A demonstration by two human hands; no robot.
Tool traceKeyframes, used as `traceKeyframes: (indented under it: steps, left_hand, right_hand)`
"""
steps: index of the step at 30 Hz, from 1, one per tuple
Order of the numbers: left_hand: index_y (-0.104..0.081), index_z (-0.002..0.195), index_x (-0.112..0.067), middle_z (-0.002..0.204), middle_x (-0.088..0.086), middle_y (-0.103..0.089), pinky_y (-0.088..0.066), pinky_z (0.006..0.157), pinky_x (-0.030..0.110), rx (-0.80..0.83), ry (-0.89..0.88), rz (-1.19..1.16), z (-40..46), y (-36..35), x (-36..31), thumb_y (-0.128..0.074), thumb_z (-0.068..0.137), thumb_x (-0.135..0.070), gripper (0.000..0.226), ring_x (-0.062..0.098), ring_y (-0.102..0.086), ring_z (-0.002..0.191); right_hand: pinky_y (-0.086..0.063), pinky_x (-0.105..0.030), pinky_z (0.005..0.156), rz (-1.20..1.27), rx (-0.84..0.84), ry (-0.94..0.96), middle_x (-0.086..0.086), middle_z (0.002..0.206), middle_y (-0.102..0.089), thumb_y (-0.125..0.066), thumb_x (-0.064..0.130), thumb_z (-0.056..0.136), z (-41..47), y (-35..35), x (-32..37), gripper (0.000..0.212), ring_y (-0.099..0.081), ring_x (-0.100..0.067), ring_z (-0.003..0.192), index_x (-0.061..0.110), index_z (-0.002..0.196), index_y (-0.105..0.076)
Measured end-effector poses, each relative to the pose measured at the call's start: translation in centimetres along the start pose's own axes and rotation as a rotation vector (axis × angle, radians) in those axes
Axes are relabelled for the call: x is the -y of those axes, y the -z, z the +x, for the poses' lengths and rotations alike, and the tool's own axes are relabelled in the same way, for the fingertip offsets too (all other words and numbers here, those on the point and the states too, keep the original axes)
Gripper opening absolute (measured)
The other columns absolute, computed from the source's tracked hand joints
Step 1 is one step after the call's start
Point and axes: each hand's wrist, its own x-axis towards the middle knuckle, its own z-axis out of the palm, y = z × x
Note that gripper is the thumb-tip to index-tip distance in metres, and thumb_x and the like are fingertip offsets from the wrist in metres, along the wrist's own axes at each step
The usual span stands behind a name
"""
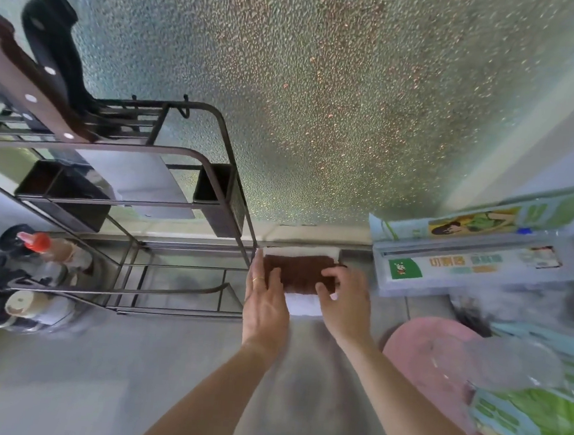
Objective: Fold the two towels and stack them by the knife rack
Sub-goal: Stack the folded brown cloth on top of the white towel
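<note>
A folded brown towel (300,270) lies on top of a folded white towel (302,304) on the grey counter, right beside the dark metal knife rack (212,184). The white towel shows behind and in front of the brown one. My left hand (264,294) rests flat along the brown towel's left edge, fingers spread, against the rack's foot. Over the towel's right end lies my right hand (344,297), fingers curled down onto the cloth. Neither hand clearly grips the towel.
The rack holds knives with dark handles (39,71) at the upper left. Bottles and jars (30,276) stand at the left. A cling-film box (473,269) sits at the right, a pink board (439,353) and green packets (537,422) nearer. Textured glass (322,100) backs the counter.
</note>
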Motion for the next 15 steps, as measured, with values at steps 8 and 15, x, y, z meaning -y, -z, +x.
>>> traceKeyframes:
  steps: [8, 15]
  left_hand:
    - [-0.023, 0.158, -0.026, 0.170, 0.006, -0.009, -0.006, 0.128, 0.037, 0.084, -0.160, 0.187, 1.9, -1.3, 0.5, -0.048, 0.098, -0.011, 0.067, 0.023, -0.003, 0.157]
    - [-0.011, 0.158, -0.042, 0.170, 0.000, 0.010, -0.001, 0.127, 0.040, 0.236, -0.044, 0.154, 3.2, -2.7, 0.3, -0.044, 0.100, -0.019, 0.071, 0.024, 0.018, 0.155]
  right_hand:
    - [-0.031, -0.047, 0.119, -0.451, 0.155, 0.337, -0.008, 0.168, -0.010, -0.036, 0.039, 0.101, 1.4, -2.0, -1.3, 0.055, -0.011, -0.032, 0.154, 0.028, 0.154, -0.029]
    - [-0.031, -0.046, 0.120, -0.452, 0.233, 0.296, -0.005, 0.169, -0.007, -0.018, 0.048, 0.100, 2.4, -3.1, -3.5, 0.061, -0.002, -0.027, 0.155, 0.029, 0.157, -0.018]
